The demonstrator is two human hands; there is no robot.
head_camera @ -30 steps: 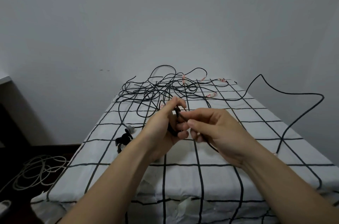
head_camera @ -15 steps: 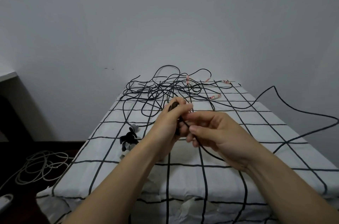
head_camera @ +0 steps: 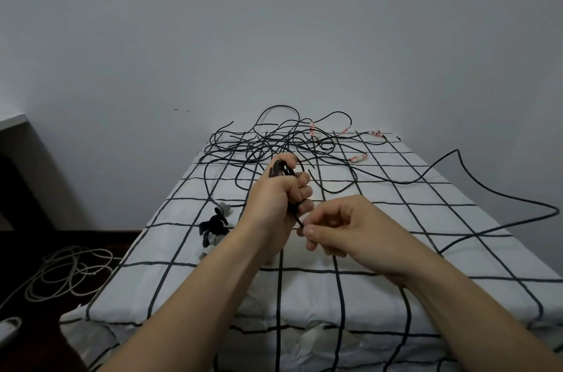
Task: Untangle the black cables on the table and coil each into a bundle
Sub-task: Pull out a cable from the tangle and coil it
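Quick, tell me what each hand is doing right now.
Left hand: closed around a small coil of black cable.
Right hand: pinching the strand leading out of that coil.

Two hands (head_camera: 274, 204) (head_camera: 344, 228), one cable tangle (head_camera: 268, 143), four pink tags (head_camera: 311, 127) (head_camera: 346, 129) (head_camera: 376, 133) (head_camera: 358, 157).

Here we are in what looks like a plain room at home: bare pale wall (head_camera: 274, 21) straight ahead, a table (head_camera: 396, 249) under a white grid-check cloth (head_camera: 304, 341) that hangs in folds down the front, dark wooden floor (head_camera: 27, 237) off to the left with a loose white cord (head_camera: 70, 274) coiled on it, and a white ledge (head_camera: 12, 120) at the far left edge
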